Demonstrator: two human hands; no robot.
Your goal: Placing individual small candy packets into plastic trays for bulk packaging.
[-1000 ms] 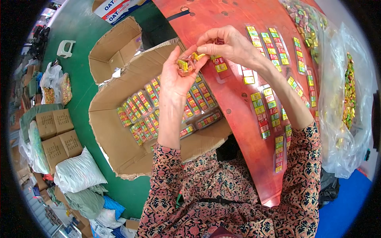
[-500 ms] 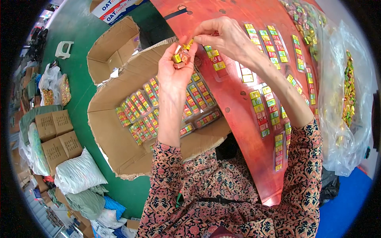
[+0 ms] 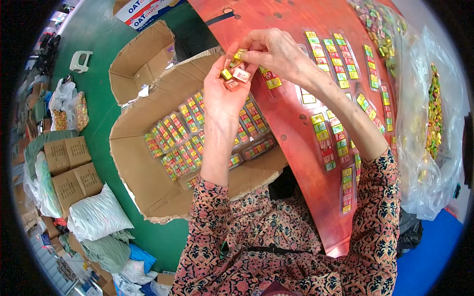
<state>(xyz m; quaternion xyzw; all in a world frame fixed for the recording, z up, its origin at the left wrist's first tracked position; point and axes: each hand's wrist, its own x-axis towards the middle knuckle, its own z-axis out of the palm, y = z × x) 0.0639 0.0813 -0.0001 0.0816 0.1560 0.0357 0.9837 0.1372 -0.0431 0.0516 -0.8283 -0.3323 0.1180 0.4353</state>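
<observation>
My left hand [image 3: 221, 101] is cupped palm-up above the carton's far edge, holding several small foil-wrapped cubes [image 3: 241, 75], red and yellow. Over its fingertips my right hand [image 3: 277, 53] pinches a yellow wrapped cube [image 3: 239, 54] between thumb and fingers. Just below my right hand, a clear plastic tray of cubes [image 3: 271, 79] lies on the red table [image 3: 291, 143], partly covered by the hands. Further trays in rows [image 3: 337, 61] lie to the right, holding yellow, red and green cubes. My right forearm hides some of them.
An open cardboard carton [image 3: 131, 167] beside the table holds rows of filled trays [image 3: 170, 130]. Clear plastic bags with loose cubes [image 3: 433, 113] lie on the right. Cartons [image 3: 74, 163], a white sack [image 3: 98, 212] and a small white stool [image 3: 80, 61] stand on the green floor at left.
My left hand has shifted slightly right and nearer, and the cubes in its palm have turned. My right hand has moved slightly nearer, still pinching over the left fingertips.
</observation>
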